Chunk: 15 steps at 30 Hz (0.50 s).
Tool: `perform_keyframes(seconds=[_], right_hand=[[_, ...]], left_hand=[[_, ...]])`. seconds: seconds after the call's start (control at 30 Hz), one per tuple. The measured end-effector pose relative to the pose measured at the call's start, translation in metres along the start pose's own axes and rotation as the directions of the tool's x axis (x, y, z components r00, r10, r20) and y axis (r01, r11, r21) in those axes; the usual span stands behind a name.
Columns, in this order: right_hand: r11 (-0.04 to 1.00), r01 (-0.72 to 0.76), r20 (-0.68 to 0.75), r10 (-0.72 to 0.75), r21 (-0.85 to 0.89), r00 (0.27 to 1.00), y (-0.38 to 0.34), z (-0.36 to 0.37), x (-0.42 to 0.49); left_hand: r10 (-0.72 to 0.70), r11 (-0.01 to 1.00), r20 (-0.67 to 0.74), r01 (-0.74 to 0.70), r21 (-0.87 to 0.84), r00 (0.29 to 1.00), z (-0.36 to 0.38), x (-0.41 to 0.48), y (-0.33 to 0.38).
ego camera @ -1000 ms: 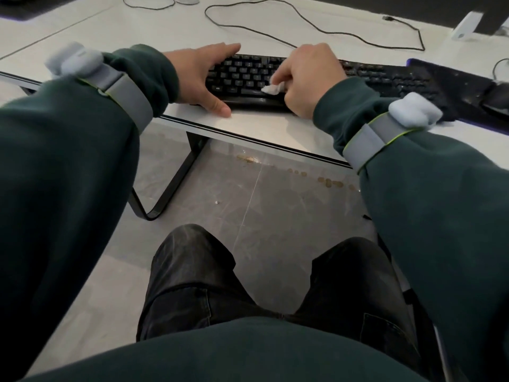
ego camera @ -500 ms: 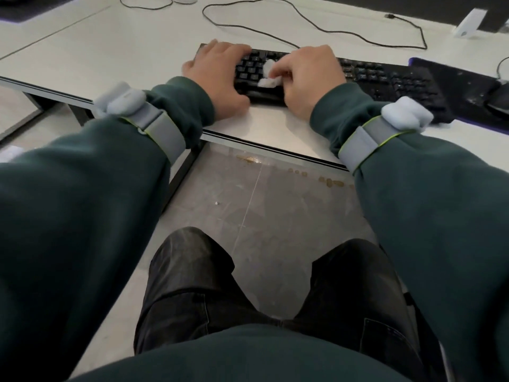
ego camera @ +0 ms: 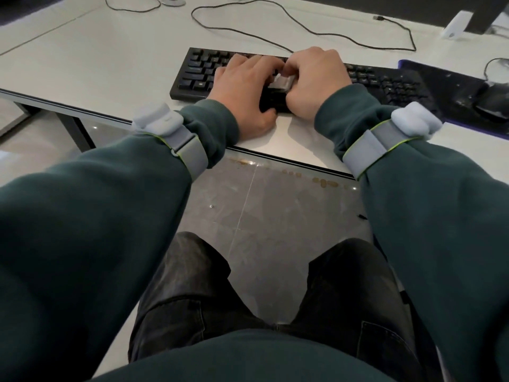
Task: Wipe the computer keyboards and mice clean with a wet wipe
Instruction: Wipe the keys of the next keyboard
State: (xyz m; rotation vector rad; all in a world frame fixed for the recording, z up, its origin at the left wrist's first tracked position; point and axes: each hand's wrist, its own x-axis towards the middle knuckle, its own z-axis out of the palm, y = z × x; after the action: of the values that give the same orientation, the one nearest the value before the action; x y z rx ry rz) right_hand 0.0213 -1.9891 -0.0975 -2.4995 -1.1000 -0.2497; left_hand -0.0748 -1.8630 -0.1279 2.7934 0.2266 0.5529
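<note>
1. The right hand (ego camera: 314,78) is curled up tight round a folded white wet wipe (ego camera: 281,81), pressing it down onto the keys around the middle of the keyboard (ego camera: 198,75).
2. The left hand (ego camera: 245,86) is close beside it, fingers resting loosely on the keys and thumb down at the front edge. It isn't holding anything.
3. The black keyboard lies near the front edge of the white table (ego camera: 96,64), a bit angled.
4. Off to the right, a black mouse (ego camera: 493,102) sits on a dark mouse pad (ego camera: 446,78), which is just beside the keyboard's right end.
5. A black cable (ego camera: 303,28) loops across the table behind the keyboard.
</note>
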Motion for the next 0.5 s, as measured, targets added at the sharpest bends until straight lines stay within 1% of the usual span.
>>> perform_keyframes(seconds=[0.17,0.27,0.33,0.43,0.5], right_hand=[[0.999,-0.032,0.061,0.031,0.017,0.998,-0.007,-0.002,-0.003],[0.999,-0.040,0.074,0.039,0.004,0.996,-0.010,-0.001,-0.005],[0.999,-0.041,0.074,0.038,0.027,0.997,-0.012,-0.001,-0.008],[1.000,-0.011,0.053,0.010,0.020,0.999,-0.011,-0.001,-0.010],[1.000,0.024,0.041,-0.024,0.000,0.999,-0.011,0.000,-0.008]], left_hand=[[0.030,0.999,-0.021,-0.031,-0.009,0.999,-0.001,-0.004,0.000],[0.061,0.998,-0.056,-0.061,0.008,0.997,-0.001,-0.005,-0.001],[0.079,0.997,-0.060,-0.077,0.027,0.995,0.000,-0.005,-0.003],[0.085,0.996,-0.064,-0.083,0.032,0.994,0.000,-0.006,-0.005],[0.060,0.998,-0.080,-0.058,0.026,0.995,0.000,-0.004,-0.005]])
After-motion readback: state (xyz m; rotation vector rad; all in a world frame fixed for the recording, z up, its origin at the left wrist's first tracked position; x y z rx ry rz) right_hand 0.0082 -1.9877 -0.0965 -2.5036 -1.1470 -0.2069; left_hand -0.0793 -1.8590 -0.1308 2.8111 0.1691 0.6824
